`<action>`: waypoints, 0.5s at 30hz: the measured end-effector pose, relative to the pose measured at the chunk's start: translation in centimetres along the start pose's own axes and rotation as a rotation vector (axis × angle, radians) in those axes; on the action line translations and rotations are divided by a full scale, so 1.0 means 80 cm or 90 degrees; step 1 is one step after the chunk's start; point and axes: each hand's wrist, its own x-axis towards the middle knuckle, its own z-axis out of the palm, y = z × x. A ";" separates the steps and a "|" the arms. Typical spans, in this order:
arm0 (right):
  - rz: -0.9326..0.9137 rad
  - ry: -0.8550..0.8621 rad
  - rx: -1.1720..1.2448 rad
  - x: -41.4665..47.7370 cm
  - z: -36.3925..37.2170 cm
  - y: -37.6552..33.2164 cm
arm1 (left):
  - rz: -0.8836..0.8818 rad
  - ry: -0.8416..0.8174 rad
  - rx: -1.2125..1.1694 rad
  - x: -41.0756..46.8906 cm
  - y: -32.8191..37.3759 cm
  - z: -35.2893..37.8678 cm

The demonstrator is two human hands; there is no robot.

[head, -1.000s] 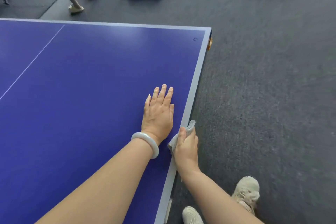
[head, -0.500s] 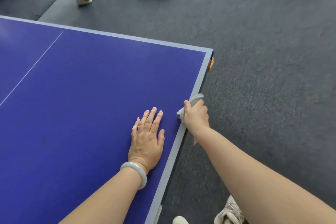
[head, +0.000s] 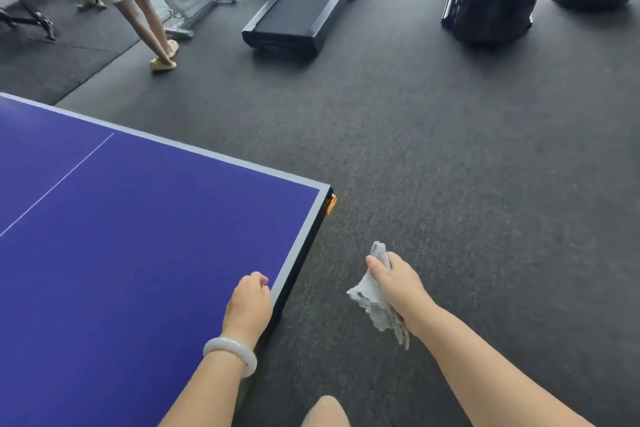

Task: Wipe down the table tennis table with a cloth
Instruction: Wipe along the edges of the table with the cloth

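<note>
A: So, how far along is the wiping?

B: Hard to judge. The blue surface point(head: 138, 253) looks even from the white line point(head: 55, 185) across to its right edge, with no streaks, damp patches or dust I can make out. Wiped and unwiped parts can't be told apart.

A: Where are the hands?

B: The left hand point(head: 250, 298), with a pale bangle point(head: 230, 355) on the wrist, rests on the surface just inside the right edge, towards the near end. Its fingers are curled under and it holds nothing I can see.

A: And the cloth?

B: The cloth point(head: 372, 295) is off the surface altogether. It is past the right edge, over the grey floor point(head: 450, 166), bunched in the right hand point(head: 398, 282). The thumb and fingers are clamped round it and a loose end dangles below the wrist.

A: So nothing is being wiped just now?

B: No, the cloth touches nothing but the hand. My guess is a pause between passes, or a move along the surface. Everything left of the line runs out of view, so I'd count the job as unfinished, not done.
</note>
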 end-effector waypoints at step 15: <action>-0.142 -0.150 -0.422 0.190 -0.133 -0.134 | 0.056 -0.048 0.004 0.200 0.167 -0.018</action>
